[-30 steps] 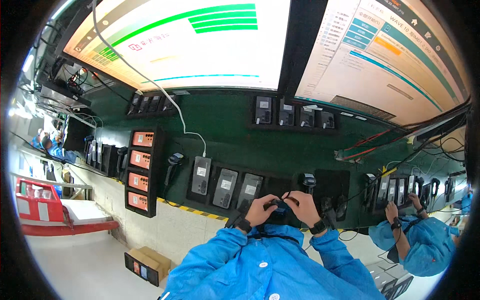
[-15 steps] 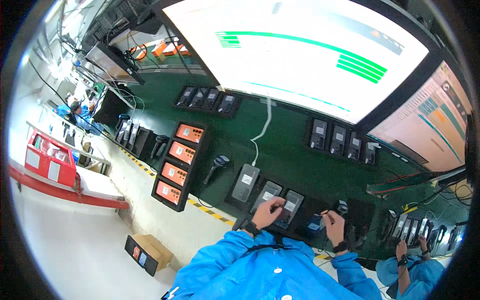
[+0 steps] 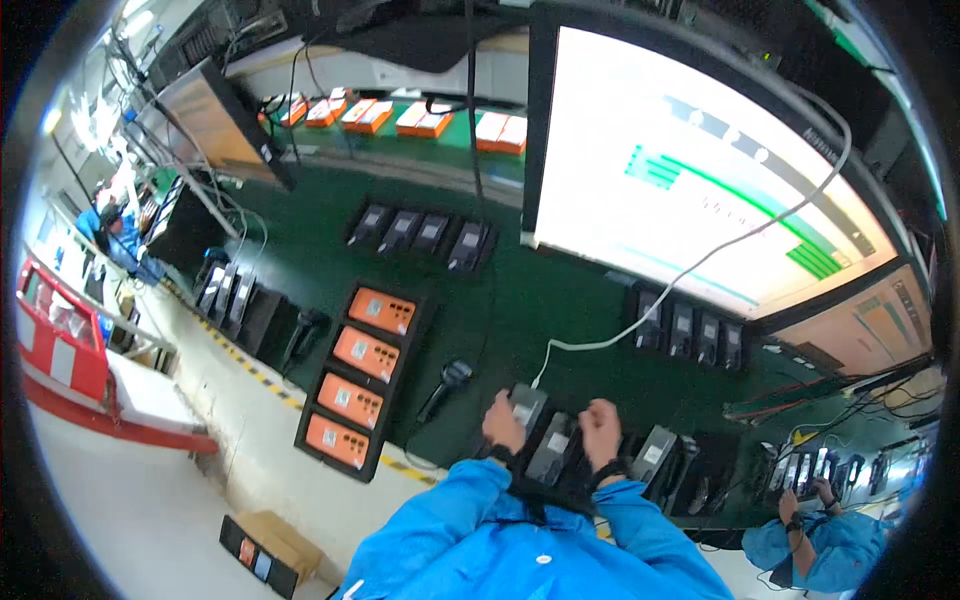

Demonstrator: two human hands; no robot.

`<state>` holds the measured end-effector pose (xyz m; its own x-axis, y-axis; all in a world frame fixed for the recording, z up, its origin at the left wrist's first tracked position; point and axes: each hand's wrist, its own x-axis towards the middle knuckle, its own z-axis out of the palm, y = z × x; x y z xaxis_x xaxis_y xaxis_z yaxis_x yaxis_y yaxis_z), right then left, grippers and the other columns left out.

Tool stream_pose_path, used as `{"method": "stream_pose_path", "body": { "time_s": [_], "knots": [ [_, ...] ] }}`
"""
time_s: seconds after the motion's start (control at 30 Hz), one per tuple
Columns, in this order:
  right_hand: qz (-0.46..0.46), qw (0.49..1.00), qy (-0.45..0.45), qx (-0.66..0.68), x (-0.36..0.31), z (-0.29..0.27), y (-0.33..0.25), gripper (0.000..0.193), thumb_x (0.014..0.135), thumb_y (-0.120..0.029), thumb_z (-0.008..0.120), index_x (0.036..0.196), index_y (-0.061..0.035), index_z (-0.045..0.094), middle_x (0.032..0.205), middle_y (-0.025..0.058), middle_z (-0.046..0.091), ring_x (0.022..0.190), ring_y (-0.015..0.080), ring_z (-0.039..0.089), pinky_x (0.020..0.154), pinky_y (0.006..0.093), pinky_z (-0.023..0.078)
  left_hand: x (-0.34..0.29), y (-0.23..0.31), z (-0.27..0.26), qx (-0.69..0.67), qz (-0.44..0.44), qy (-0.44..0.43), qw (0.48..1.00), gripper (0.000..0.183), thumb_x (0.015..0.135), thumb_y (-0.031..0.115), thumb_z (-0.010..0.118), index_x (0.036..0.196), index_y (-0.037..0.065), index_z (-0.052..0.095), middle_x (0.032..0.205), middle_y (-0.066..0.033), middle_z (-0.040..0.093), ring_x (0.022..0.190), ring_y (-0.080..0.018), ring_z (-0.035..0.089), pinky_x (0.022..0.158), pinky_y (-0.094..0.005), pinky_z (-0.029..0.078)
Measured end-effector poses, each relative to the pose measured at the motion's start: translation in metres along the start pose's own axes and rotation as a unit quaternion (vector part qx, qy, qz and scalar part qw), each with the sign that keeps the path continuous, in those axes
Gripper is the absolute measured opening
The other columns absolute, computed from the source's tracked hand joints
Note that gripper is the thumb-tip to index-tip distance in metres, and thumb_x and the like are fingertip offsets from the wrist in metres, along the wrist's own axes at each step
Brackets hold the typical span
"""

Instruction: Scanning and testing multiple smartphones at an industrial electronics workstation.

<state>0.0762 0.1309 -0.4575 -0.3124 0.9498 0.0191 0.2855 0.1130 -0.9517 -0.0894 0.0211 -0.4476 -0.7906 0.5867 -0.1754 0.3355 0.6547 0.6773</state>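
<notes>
Beside a grey phone [image 3: 528,398] with a white cable plugged into its top edge, my left hand [image 3: 503,424] closes its fingers on the phone's left side. A second grey phone [image 3: 549,458] with a pale label lies in a dark tray between my hands. My right hand [image 3: 601,434] hovers to the right of that phone, its fingers curled together; whatever may be in them is hidden. Further right rests another grey phone [image 3: 654,448], apart from my hand. Both wrists wear black bands.
A black tray of orange phones [image 3: 352,402] stands left, with a handheld scanner [image 3: 445,388] next to it. Dark phone trays [image 3: 418,235] lie farther back. A large monitor [image 3: 690,190] rises behind, its cable hanging across the screen. At right, a co-worker's hands [image 3: 800,500] handle phones.
The view has swung, so the monitor sits farther right. My left hand has moved from the middle phones to the cabled one. My right hand has come nearer my left.
</notes>
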Motion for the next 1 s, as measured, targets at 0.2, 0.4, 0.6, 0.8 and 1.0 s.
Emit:
{"method": "stream_pose_path", "body": {
  "time_s": [0.2,0.4,0.6,0.8,1.0],
  "knots": [
    [-0.134,0.974,-0.163,-0.08,-0.001,0.079,-0.015,0.032,0.094,-0.025,0.043,0.082,-0.0014,0.061,0.071,0.0089,0.061,0.076,0.0217,0.063,0.064,0.0309,0.048,-0.033,-0.036,-0.021,-0.301,0.116,-0.133,0.937,0.031,0.074,-0.004,0.059,0.104,0.003,0.057,0.089,-0.0186,0.064,0.089,-0.0276,0.065,0.074,-0.0333,0.05],
    [0.157,0.986,-0.001,0.049,0.001,0.098,-0.027,0.038,0.098,-0.029,0.036,0.075,-0.0047,0.054,0.077,0.0117,0.064,0.071,0.0169,0.061,0.058,0.0284,0.046,-0.053,-0.033,-0.031,-0.281,0.101,-0.061,0.953,0.03,0.073,-0.003,0.059,0.103,0.002,0.055,0.091,-0.02,0.063,0.093,-0.0323,0.063,0.076,-0.0358,0.049],
    [0.21,0.947,0.062,0.236,-0.012,0.024,-0.025,0.035,0.098,-0.035,0.035,0.104,-0.005,0.052,0.093,0.0082,0.063,0.077,0.0157,0.059,0.066,0.0289,0.045,-0.008,-0.03,-0.034,-0.071,0.002,-0.141,0.987,0.036,0.071,0.005,0.058,0.107,0.003,0.055,0.091,-0.0195,0.061,0.091,-0.0388,0.058,0.081,-0.0428,0.046],
    [0.268,0.943,0.037,0.194,-0.069,-0.022,-0.02,0.04,0.096,-0.043,0.037,0.105,-0.0059,0.046,0.107,0.0122,0.062,0.088,0.0188,0.061,0.072,0.0294,0.046,0.038,-0.056,-0.094,0.112,-0.008,0.213,0.971,0.054,0.065,0.018,0.065,0.115,0.007,0.05,0.113,-0.0182,0.055,0.11,-0.0351,0.048,0.09,-0.0533,0.036],
    [0.286,0.941,-0.037,0.179,-0.071,-0.019,-0.004,0.053,0.095,-0.047,0.038,0.123,-0.0021,0.04,0.125,0.0153,0.052,0.111,0.0279,0.051,0.093,0.0373,0.04,0.064,-0.11,-0.084,0.12,-0.033,-0.062,0.99,0.046,0.072,0.029,0.07,0.102,-0.003,0.055,0.092,-0.0191,0.062,0.083,-0.0304,0.061,0.074,-0.0455,0.048]
  ]
}}
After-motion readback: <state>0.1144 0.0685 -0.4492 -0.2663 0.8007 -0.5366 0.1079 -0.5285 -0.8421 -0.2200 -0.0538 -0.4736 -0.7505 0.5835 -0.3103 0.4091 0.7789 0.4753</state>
